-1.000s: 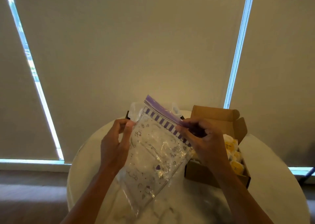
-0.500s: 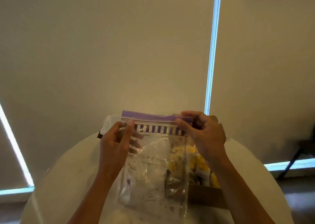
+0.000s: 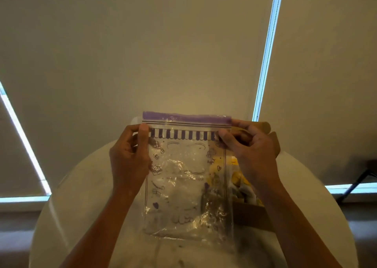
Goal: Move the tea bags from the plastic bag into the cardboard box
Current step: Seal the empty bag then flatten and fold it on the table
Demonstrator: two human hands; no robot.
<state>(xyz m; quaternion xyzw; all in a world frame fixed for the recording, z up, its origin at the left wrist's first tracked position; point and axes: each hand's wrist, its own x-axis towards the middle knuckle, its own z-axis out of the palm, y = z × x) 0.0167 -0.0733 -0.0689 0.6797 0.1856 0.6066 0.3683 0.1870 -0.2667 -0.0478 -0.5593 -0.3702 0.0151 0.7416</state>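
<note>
Your plastic bag (image 3: 183, 186) was tipped a second ago; now you hold it up straight and flat in front of you, and your two hands have slid out to its top corners.

Your left hand (image 3: 128, 161) pinches the left top corner, thumb on the near side. Your right hand (image 3: 253, 155) pinches the right top corner the same way. Both hands are clamped on the bag, just under the purple zip strip (image 3: 186, 115). Holding it by both corners pulls the strip tight and level, so it looks like you are set to press the zip closed or to check inside.

You can see right through the plastic. I see no tea bags inside it, only creases and purple drawings, so it looks empty.

The yellow tea bags (image 3: 238, 178) lie in the cardboard box (image 3: 251, 214). It sits on the right side of the round white table (image 3: 81, 196), behind the bag and partly hidden by your right hand. Some of them show through the plastic.

I think the moving is done or nearly done. I cannot tell if the zip is shut.
</note>
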